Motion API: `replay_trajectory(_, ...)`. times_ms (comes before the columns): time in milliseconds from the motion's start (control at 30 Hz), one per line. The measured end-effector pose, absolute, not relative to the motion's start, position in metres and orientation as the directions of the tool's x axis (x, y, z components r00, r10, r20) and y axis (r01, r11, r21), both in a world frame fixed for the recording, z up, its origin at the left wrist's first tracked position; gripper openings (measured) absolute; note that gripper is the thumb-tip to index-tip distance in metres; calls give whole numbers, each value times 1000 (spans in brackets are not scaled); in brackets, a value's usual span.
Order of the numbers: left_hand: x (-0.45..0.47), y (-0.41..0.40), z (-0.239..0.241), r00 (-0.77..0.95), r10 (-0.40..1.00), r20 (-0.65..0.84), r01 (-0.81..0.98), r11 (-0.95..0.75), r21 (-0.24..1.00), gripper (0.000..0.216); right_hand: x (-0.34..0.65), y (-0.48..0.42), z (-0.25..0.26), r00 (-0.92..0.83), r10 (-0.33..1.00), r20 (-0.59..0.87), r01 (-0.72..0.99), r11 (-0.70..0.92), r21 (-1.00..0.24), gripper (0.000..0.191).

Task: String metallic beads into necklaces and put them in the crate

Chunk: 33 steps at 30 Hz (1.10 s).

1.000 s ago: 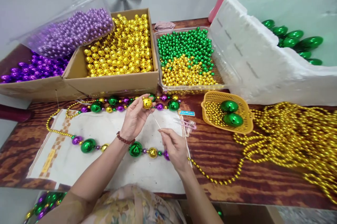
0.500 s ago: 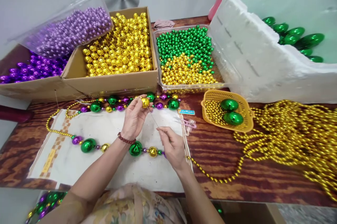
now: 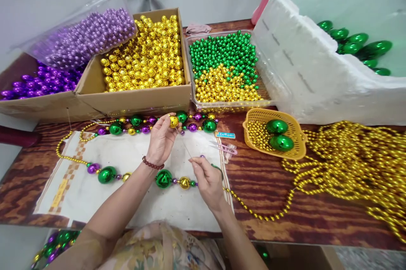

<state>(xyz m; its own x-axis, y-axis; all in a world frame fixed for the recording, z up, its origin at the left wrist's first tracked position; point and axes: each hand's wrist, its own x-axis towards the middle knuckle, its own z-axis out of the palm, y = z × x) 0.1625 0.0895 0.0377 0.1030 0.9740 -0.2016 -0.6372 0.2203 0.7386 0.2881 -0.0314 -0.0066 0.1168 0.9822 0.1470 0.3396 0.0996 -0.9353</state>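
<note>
My left hand (image 3: 162,139), a dark red bead bracelet (image 3: 152,163) at its wrist, pinches a shiny gold bead (image 3: 174,121). A small purple bead (image 3: 182,132) hangs just beside its fingers. From there a thin, straight string (image 3: 187,150) slants down to my right hand (image 3: 207,181), whose thumb and forefinger are closed on it; whether part of it is a needle I cannot tell. Below both hands, a necklace with a large green bead (image 3: 163,178), gold and purple beads lies across the white cloth (image 3: 133,206). My right hand hides part of that strand.
Behind stand a cardboard box of gold beads (image 3: 136,100), a clear tray (image 3: 234,103) of green and gold beads, and a white foam box (image 3: 304,80). To the right are a yellow basket (image 3: 272,154), pink-handled scissors (image 3: 229,149) and heaped gold bead strands (image 3: 352,164).
The small purple bead now shows below the left fingers. My right hand has shifted slightly down and right, and more string shows between the hands. The left hand still holds the gold bead.
</note>
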Motion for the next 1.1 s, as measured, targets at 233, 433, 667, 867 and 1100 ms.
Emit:
replay_trajectory(233,166,82,34,93,980,-178,-628,197,753,29,285,-23,0,132,985,112,378,54,-924,22)
replay_trajectory(433,166,83,34,75,987,-144,-620,159,768,32,282,-21,-3,145,981,132,408,62,-911,22)
replay_trajectory(667,164,85,33,39,987,-158,-623,148,768,28,280,-21,-7,164,975,152,402,75,-913,24)
replay_trajectory(867,178,63,19,183,960,-214,-575,281,768,28,276,-12,-2,210,970,121,373,35,-927,24)
replay_trajectory(1100,181,58,22,221,949,-224,-511,309,802,32,286,3,1,142,988,54,253,16,-967,27)
